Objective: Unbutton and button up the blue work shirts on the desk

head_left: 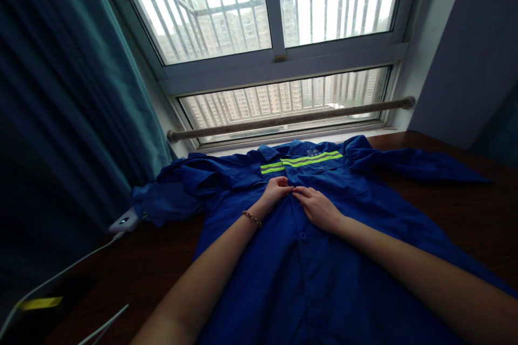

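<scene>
1. My left hand and right hand are pinching the front of the blue shirt, fingertips almost meeting; I cannot tell what is sitting between them.
2. The shirt is lying spread on the worktop, its collar toward the far side, and both hands are working just nearer than the yellow-green strip.
3. I am reckoning that light fingertip pressure is serving best here, with the placket lying level and unpuckered.
4. For alignment I am using the exposed button nearer me; skewed edges would be inviting creases.
</scene>
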Action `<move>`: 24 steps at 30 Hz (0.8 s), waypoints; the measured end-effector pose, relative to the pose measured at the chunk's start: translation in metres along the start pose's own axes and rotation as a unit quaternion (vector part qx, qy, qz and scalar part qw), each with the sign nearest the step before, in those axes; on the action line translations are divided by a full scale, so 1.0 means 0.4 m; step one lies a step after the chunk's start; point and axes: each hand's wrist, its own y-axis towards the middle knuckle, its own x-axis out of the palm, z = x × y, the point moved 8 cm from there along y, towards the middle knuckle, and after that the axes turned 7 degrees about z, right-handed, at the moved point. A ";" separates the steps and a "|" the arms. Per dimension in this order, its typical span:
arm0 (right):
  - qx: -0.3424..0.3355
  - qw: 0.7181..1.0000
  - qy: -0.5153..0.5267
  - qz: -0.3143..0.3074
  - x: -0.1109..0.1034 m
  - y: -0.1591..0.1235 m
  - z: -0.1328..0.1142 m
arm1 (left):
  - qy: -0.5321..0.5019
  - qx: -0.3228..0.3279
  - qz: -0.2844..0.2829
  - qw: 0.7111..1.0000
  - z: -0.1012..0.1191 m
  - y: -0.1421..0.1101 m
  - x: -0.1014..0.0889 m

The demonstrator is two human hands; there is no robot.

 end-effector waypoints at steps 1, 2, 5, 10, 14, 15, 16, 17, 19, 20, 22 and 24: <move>-0.002 1.000 0.000 -0.001 0.000 0.000 -0.001 | 0.005 0.004 0.000 1.000 0.000 0.000 0.000; -0.004 1.000 0.001 -0.003 0.001 0.001 -0.002 | 0.008 0.006 0.002 1.000 0.000 0.001 0.000; -0.011 1.000 0.007 -0.010 0.003 0.001 -0.006 | 0.008 0.011 0.007 1.000 -0.004 0.003 0.000; -0.006 1.000 0.011 0.000 -0.002 -0.002 -0.002 | 0.004 0.020 0.012 1.000 -0.007 0.005 -0.001; 0.000 1.000 0.001 0.009 -0.003 -0.002 0.004 | -0.011 0.018 0.004 1.000 -0.004 0.002 0.001; -0.002 1.000 -0.002 0.010 -0.002 -0.002 0.004 | -0.015 0.015 0.000 1.000 -0.003 0.002 0.003; -0.004 1.000 -0.005 0.010 -0.001 -0.002 0.003 | -0.017 0.011 -0.004 1.000 -0.002 0.001 0.004; -0.006 1.000 -0.008 0.009 0.000 -0.002 0.003 | -0.018 0.007 -0.007 1.000 -0.002 0.001 0.004; -0.009 1.000 -0.012 0.007 0.003 -0.001 0.001 | -0.018 0.000 -0.010 1.000 -0.003 0.001 0.003; -0.008 1.000 -0.014 0.008 0.004 -0.001 0.001 | -0.016 -0.003 -0.010 1.000 -0.004 0.002 0.003; 0.002 1.000 -0.019 0.014 0.003 0.000 0.005 | -0.008 -0.004 -0.010 1.000 -0.005 0.003 0.002; 0.010 1.000 -0.023 0.018 0.002 0.000 0.007 | 0.001 -0.001 -0.008 1.000 -0.005 0.004 0.000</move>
